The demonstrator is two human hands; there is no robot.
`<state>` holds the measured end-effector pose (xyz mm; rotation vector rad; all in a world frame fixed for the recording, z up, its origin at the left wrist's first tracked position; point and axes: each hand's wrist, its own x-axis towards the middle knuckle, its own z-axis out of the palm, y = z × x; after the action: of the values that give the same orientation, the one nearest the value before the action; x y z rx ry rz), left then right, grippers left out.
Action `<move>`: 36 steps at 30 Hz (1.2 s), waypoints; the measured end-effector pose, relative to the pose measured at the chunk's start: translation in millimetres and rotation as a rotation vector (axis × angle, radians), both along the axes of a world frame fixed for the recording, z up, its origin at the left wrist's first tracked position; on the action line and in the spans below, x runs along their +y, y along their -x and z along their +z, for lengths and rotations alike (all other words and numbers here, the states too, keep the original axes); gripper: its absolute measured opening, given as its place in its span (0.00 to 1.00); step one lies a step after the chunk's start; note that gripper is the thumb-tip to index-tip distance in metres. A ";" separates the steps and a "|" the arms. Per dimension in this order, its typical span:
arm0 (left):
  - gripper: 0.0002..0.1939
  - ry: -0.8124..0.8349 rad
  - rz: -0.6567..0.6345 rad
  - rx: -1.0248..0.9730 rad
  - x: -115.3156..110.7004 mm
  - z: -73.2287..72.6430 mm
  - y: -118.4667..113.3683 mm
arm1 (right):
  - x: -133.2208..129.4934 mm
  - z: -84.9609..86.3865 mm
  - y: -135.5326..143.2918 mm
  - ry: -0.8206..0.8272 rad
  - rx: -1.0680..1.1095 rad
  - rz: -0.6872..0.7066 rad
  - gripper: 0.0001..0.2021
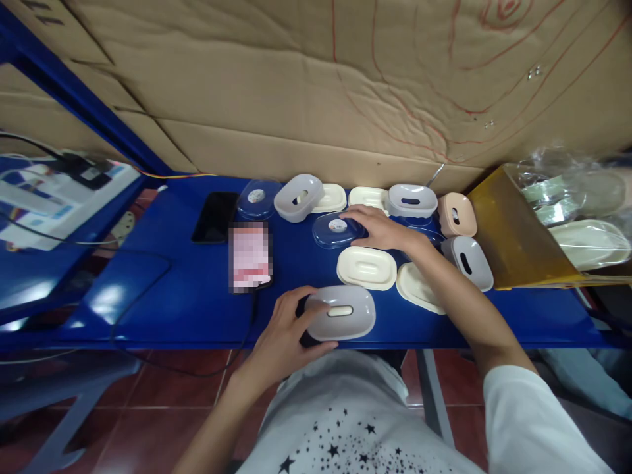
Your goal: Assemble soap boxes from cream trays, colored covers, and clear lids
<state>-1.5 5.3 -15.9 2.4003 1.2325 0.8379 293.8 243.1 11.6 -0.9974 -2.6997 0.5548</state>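
A grey oval dish with a slot [358, 315] sits at the table's front edge, a cream piece showing through its slot. My left hand [291, 329] is wrapped round the dish's left end. Farther back, my right hand [372, 227] has its fingers on the right end of a clear oval lid [328, 230] with a round sticker. Between the two hands lies a cream oval tray [367, 268]. Another cream tray [417, 288] is partly under my right forearm, and a second clear lid [425, 238] is partly hidden by the arm.
Along the back stand grey dishes [412, 201], cream trays and another clear lid [255, 199]. A peach dish [457, 215] and a grey dish [474, 263] are at the right, beside a box [494, 230] of wrapped pieces. A black phone [214, 217] and a blurred pink item [250, 255] lie left.
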 end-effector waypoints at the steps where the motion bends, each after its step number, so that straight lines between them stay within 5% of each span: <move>1: 0.26 -0.003 -0.004 0.000 0.5 0.3 -0.1 | -0.8 0.3 -1.3 -0.002 0.006 -0.014 0.39; 6: 0.25 -0.016 -0.012 -0.003 1.2 0.3 -0.1 | -4.7 4.2 -4.7 0.045 -0.006 -0.032 0.42; 12: 0.28 0.041 -0.033 0.032 0.3 1.9 1.8 | -13.8 17.7 -9.6 0.039 0.206 -0.074 0.33; 20: 0.52 0.189 0.023 -0.010 2.0 2.6 2.2 | -127.5 43.2 -35.5 -0.154 0.169 -0.213 0.28; 27: 0.58 0.226 0.001 -0.016 7.5 2.1 -3.1 | -208.0 20.9 -29.4 -0.144 0.279 -0.253 0.28; 36: 0.43 0.188 -0.116 0.048 18.6 7.8 -10.2 | -233.7 -5.9 -21.3 -0.150 0.208 -0.190 0.33</move>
<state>8.8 23.9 -8.2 2.3265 1.1235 0.6057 315.1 9.4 5.7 -1.0761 -2.3941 0.3899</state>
